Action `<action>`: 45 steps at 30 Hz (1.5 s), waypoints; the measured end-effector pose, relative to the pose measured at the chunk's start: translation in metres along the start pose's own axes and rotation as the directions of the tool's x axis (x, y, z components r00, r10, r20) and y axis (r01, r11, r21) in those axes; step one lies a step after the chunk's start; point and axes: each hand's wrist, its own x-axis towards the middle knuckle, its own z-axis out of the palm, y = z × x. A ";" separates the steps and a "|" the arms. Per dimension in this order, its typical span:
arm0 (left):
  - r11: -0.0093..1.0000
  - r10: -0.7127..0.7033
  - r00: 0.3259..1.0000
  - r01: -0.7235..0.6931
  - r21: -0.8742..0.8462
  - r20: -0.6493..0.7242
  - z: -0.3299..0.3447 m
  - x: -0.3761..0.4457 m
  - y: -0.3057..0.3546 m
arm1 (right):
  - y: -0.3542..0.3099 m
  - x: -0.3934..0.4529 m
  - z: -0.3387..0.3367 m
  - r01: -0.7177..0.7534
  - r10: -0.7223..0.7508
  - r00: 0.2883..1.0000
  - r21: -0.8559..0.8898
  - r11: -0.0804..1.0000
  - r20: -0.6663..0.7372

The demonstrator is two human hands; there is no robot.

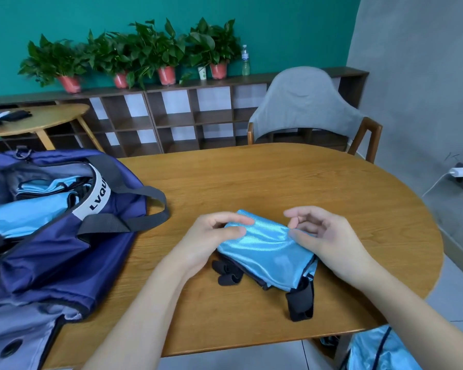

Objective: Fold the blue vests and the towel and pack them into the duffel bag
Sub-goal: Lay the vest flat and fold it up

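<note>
Both hands are working one folded blue vest (267, 252) on the wooden table (305, 182): left hand (211, 236) is pinching its left edge, right hand (329, 241) is pinching the right. Black straps (301, 303) are trailing below. Left, the open duffel bag (64, 249) is holding folded vests (38, 204).

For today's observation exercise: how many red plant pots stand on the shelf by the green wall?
4, along the shelf top: far left, next right, centre, and rightmost beside a bottle. Leaves may hide others.
</note>
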 end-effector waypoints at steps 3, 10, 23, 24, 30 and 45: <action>0.998 -0.034 0.994 0.028 0.054 0.108 0.001 -0.001 -0.001 | 0.001 0.001 -0.002 -0.006 0.006 1.000 0.001 1.000 0.003; 0.989 0.135 0.988 -0.131 0.064 -0.074 0.009 -0.006 -0.007 | 0.004 0.000 0.004 -0.059 0.061 0.998 -0.106 0.993 0.007; 0.898 0.311 0.916 -0.195 0.394 -0.254 -0.007 -0.046 -0.025 | -0.013 -0.011 0.047 -0.094 0.117 0.989 0.215 0.972 -0.095; 0.905 0.295 0.922 -0.184 0.384 -0.252 -0.010 -0.052 -0.026 | -0.017 -0.012 0.051 -0.141 0.159 0.986 0.293 0.946 -0.039; 0.912 0.347 0.865 -0.221 0.345 -0.363 -0.034 -0.095 -0.021 | -0.033 -0.023 0.082 -0.305 0.256 0.950 0.361 0.881 0.178; 0.982 0.186 0.748 -0.112 0.155 -0.637 -0.218 -0.188 0.017 | -0.161 0.020 0.255 -0.099 0.032 0.947 0.194 0.976 0.320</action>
